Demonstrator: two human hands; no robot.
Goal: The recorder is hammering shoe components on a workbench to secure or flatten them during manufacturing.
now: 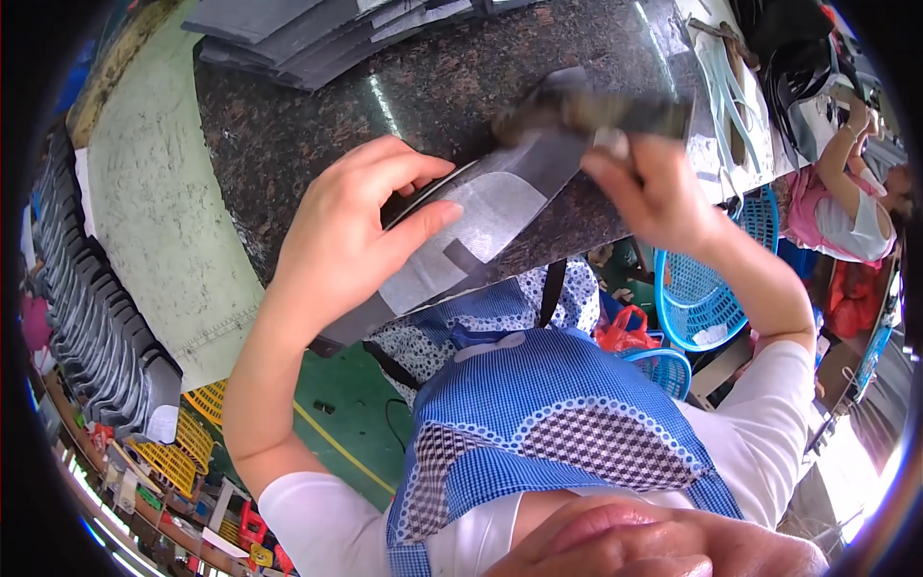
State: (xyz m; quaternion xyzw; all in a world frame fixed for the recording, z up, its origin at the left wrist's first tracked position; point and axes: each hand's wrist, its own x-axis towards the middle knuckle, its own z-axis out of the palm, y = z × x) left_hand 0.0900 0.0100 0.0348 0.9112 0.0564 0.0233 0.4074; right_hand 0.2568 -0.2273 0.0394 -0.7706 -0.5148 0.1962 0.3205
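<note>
My left hand pinches the upper edge of a long dark grey flat piece, thumb on its face and fingers behind. The piece looks like leather or lined fabric and carries lighter grey patches. It lies aslant over the near edge of the dark speckled stone slab. By its far right end, my right hand is closed around a dark brown, hammer-like tool. Motion smears this tool, so its exact kind is unclear. Its blurred end is over or beside the piece; contact cannot be told.
Stacked dark grey sheets lie at the slab's far left. A row of similar grey pieces hangs along the left. Blue plastic baskets stand at right below the table. Another person is seated farther right.
</note>
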